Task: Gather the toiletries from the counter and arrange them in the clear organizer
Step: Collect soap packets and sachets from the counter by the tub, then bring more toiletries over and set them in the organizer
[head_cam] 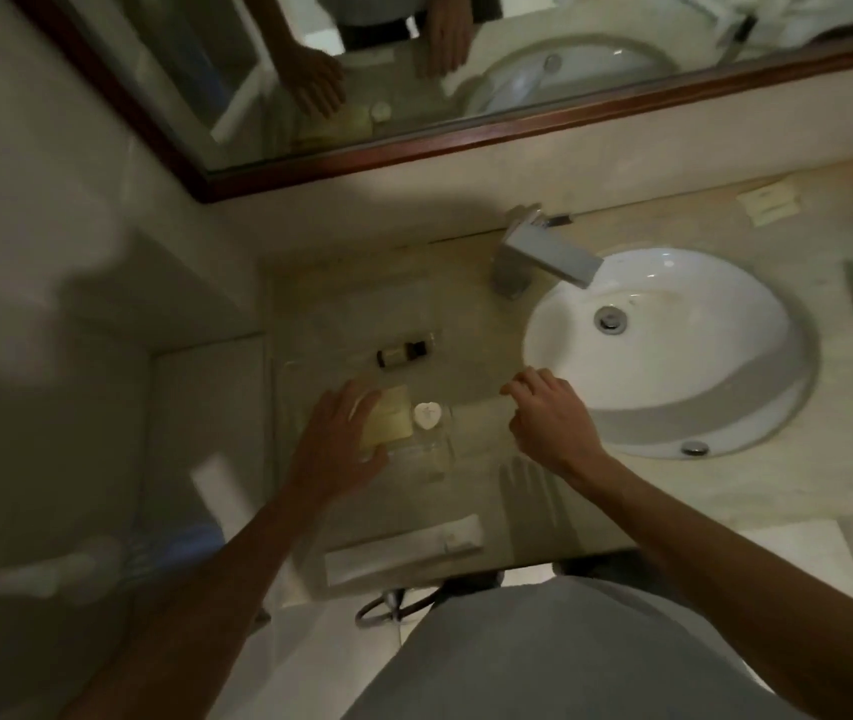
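Observation:
A clear organizer [437,459] lies on the beige counter left of the sink; its edges are faint. Inside it I see a flat yellowish packet [392,418] and a small white round piece [427,415]. A small dark bottle [402,352] lies on its side just beyond them. My left hand [338,444] hovers with spread fingers over the packet's left side, holding nothing. My right hand [549,415] is loosely curled beside the organizer's right edge, fingertips pinched near a pale flat item [481,410]; whether it grips that is unclear. A long white tube [403,550] lies near the counter's front edge.
The white oval sink [673,345] and a chrome tap [543,252] take up the right of the counter. Small packets [770,202] lie at the back right. A wood-framed mirror [414,148] runs along the wall. A side wall stands at the left.

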`<state>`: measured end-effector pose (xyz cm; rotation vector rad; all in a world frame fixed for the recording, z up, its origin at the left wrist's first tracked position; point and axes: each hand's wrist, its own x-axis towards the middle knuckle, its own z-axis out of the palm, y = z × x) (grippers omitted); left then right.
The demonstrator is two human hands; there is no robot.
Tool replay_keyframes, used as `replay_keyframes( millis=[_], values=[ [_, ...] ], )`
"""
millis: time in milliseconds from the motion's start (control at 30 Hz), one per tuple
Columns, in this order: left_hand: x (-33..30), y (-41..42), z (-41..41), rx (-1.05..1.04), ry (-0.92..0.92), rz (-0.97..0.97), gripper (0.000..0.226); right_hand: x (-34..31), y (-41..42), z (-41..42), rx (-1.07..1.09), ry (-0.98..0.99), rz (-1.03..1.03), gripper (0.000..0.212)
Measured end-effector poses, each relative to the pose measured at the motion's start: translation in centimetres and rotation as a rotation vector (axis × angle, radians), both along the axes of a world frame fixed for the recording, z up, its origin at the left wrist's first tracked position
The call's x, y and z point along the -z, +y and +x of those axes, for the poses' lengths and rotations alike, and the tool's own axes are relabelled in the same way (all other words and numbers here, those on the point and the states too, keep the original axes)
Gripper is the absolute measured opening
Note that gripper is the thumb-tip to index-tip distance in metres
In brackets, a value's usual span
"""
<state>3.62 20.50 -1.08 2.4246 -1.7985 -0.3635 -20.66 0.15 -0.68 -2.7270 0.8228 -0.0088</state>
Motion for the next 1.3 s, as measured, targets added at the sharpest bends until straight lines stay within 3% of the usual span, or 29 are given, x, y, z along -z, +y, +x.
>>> replay_keyframes(
  millis=[100,267,500,700,800,967,1067,1167,1300],
  values=[
    [-0.8,-6.2,-5.7,0.144,0.059,-0.196,0.073,-1.2,-2.7,-4.1,0.081,-0.055,0.012,0.037],
    [-1.3,-19.6,-17.4,0.34,0.155,-0.293,0.071,-2.5,-9.9,-14.6,0.28,-0.085,-0.042,0.036],
    [-0.6,-37.8,-34.0,0.458,0.275,-0.169,0.065,-2.4,-21.7,-31.2,0.637,-0.089,-0.027,0.031],
    [1.1,-50.5,-43.9,0.451,0.323,0.006,0.054,0.1,-27.9,-42.3,0.792,0.053,-0.032,0.027],
    [1.6,-53.2,-47.7,0.583,0.272,0.005,0.036,1.0,-30.0,-45.7,0.877,0.142,-0.015,0.031],
    [4.3,-53.9,-51.8,0.681,0.111,-0.008,0.061,4.0,-32.4,-47.4,0.907,0.139,0.049,0.045],
    [5.2,-53.4,-51.6,0.661,0.106,-0.076,0.044,4.9,-32.9,-47.0,0.786,0.071,0.07,0.039],
    [5.4,-54.0,-51.5,0.541,0.161,-0.098,0.035,4.8,-33.5,-47.2,0.695,0.039,0.114,0.05],
    [5.3,-55.0,-51.7,0.382,0.218,0.09,0.058,4.4,-33.7,-47.6,0.87,-0.085,0.134,0.062]
  ],
)
